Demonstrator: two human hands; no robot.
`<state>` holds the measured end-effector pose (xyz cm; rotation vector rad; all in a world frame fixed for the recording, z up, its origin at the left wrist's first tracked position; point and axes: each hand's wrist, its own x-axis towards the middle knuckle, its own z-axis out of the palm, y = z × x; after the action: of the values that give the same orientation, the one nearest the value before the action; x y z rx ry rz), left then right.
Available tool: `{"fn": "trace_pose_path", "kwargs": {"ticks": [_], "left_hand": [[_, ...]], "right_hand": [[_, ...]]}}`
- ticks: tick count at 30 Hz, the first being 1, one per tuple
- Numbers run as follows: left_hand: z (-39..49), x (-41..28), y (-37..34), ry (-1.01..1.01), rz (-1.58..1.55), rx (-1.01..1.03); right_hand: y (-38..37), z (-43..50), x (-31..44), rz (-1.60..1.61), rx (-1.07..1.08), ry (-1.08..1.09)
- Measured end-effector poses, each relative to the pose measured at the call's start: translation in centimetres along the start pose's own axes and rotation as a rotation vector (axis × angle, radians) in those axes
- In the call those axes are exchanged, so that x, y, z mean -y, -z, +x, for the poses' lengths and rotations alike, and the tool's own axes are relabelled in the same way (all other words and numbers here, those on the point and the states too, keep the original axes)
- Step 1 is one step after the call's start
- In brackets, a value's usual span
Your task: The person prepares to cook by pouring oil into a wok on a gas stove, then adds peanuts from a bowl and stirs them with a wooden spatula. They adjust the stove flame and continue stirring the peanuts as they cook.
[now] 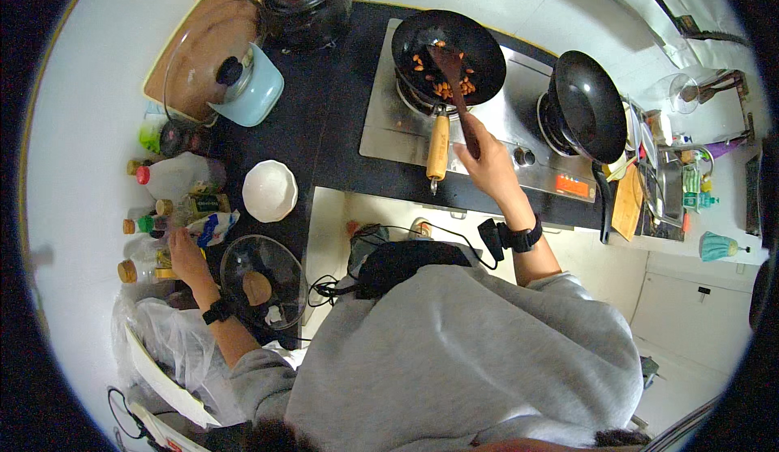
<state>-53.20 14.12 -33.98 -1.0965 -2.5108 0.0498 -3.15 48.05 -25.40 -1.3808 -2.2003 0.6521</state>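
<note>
My right hand (490, 163) grips the handle of a dark wooden spatula (453, 74), whose blade rests in a black wok (481, 44) over the left burner. Small orange-brown pieces, perhaps nuts (443, 90), lie in the wok around the blade. The wok's light wooden handle (437, 147) points towards me, beside my right hand. My left hand (184, 257) reaches among bottles and jars at the left end of the black counter. Close to its fingers are a jar with a cork-coloured lid (164, 207) and a blue-and-white packet (214, 228). Whether it grips anything is not clear.
A white bowl (270, 191) and a glass bowl (263, 236) stand on the left counter. Behind them are a glass lid (182, 44), a light-blue container (261, 90) and a black lidded pot (307, 20). A second black wok (587, 105) sits tilted at the right burner, left of the sink (669, 190).
</note>
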Motion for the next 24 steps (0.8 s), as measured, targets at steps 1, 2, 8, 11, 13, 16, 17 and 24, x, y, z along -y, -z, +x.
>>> {"fn": "trace_pose_path", "kwargs": {"ticks": [1,2,8,11,13,16,17,24], "left_hand": [[-0.2,0.1,-0.5,-0.014,0.062,0.02],[-0.2,0.2,-0.9,-0.091,0.037,-0.117],[-0.6,-3.9,1.6,0.037,-0.072,-0.043],[-0.9,-8.8,6.4,0.125,-0.111,-0.081],[-0.2,-12.5,10.1,0.09,-0.2,-0.101],[0.3,-21.9,13.3,-0.056,-0.799,0.041],[0.1,-25.7,14.0,-0.183,-1.059,0.13],[-0.9,-43.7,15.9,-0.395,-1.204,0.577]], "right_hand": [[-0.1,0.4,-0.4,0.037,-0.005,-0.034],[0.4,0.5,-0.9,0.056,-0.048,-0.005],[4.9,3.1,-3.9,0.502,-0.342,-0.029],[7.0,4.1,-5.8,0.753,-0.407,-0.011],[7.3,4.8,-6.8,0.904,-0.424,-0.039],[6.4,6.4,-7.9,0.821,-0.314,0.071],[6.0,6.9,-8.1,0.73,-0.255,0.1],[10.9,7.8,-6.0,0.392,0.06,0.141]]}}
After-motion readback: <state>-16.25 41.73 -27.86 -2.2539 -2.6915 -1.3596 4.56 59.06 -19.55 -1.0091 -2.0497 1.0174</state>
